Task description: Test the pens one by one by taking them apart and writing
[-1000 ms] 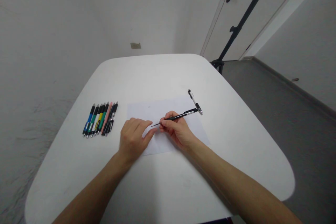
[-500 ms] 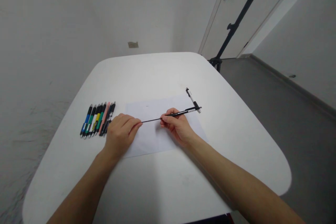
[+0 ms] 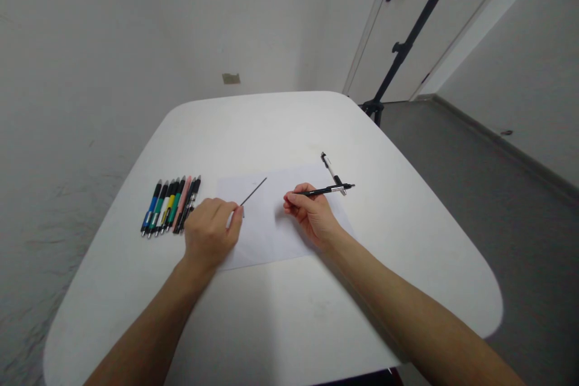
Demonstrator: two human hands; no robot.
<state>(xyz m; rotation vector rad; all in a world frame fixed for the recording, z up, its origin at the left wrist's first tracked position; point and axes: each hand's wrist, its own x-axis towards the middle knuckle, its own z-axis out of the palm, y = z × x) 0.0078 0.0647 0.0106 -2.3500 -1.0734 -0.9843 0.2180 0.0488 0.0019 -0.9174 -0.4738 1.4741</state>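
A thin dark rod (image 3: 254, 190) is pinched in my left hand (image 3: 211, 230), its free end tilted up and to the right over a white paper sheet (image 3: 266, 241). My right hand (image 3: 311, 212) has its fingers closed on a black pen (image 3: 328, 190), whose far end points right. Between the rod and the right hand there is a gap. Beyond the pen lies a white and black pen (image 3: 330, 167), partly crossed by the held pen in this view. Several pens (image 3: 168, 206) of different colours lie side by side, left of my left hand.
All of this is on a white table (image 3: 253, 132) with rounded corners. A wall is behind it. At the back right, a black stand (image 3: 400, 54) rises from the floor in front of a door. A dark object (image 3: 368, 379) shows at the bottom edge.
The rod no longer reaches my right hand; its free end has swung up and away. My right hand has shifted slightly right and up with the black pen.
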